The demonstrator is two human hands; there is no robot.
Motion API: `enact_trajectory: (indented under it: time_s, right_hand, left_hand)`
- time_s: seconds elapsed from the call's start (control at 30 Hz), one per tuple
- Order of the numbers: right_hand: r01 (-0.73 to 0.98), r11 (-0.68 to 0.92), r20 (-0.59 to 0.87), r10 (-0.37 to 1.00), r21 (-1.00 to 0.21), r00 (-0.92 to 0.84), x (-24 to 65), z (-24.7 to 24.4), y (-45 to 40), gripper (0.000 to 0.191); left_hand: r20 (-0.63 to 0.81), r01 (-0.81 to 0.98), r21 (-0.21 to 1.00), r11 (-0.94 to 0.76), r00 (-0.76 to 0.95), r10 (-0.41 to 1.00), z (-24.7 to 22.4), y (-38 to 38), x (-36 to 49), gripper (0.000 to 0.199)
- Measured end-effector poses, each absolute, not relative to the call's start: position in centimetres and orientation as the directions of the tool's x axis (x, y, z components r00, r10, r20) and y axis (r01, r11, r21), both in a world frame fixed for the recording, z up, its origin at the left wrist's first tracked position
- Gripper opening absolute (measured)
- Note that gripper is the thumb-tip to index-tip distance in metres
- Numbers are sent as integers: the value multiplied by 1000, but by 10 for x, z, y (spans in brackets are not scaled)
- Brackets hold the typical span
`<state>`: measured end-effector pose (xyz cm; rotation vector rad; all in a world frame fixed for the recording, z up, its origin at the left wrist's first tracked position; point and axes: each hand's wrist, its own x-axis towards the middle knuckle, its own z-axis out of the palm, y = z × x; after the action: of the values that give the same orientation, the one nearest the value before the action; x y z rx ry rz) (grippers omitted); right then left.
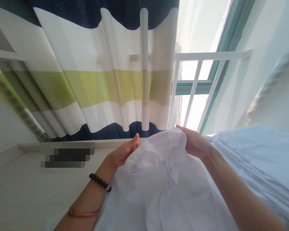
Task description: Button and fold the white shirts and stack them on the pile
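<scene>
White, loosely folded cloth garment (163,183) — suspended between both bare hands.
Left hand (122,152) bears on the left edge, thumb upright; right hand (198,144) reaches behind the upper right edge, wrist bent inward. Forearms converge forward — cloth hides the fingers; cannot tell whether either grip is closed.

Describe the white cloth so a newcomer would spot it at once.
Start at the striped curtain, upper left, and drop below its navy edge. There, the white cloth lies between the left hand and right hand. Unlike the bluish fabric at right, it is bunched between the hands.
</scene>
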<state>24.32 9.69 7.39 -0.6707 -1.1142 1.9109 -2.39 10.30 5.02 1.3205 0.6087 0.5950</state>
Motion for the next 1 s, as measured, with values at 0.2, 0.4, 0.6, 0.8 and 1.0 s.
enact_trajectory:
  time_s: [0.2,0.4,0.6,0.8,1.0]
  right_hand:
    - [-319,-218,15,804,-922,-594,244,81,89,30]
    - [-315,-141,53,844,-938,-534,242,82,88,18]
    - [-338,-142,49,865,-930,-498,234,83,87,16]
    - [-292,-121,48,859,-949,-510,237,91,84,21]
    - [-287,-97,24,920,-953,-391,233,95,81,26]
  left_hand:
    - [-81,-73,982,172,661,746,69,100,-28,44]
    - [-19,-93,989,113,683,730,81,96,-39,47]
    - [-35,151,985,-80,638,769,89,87,-21,42]
    - [137,444,802,-399,513,847,106,78,-12,42]
    - [182,551,639,-537,569,802,113,71,-10,33]
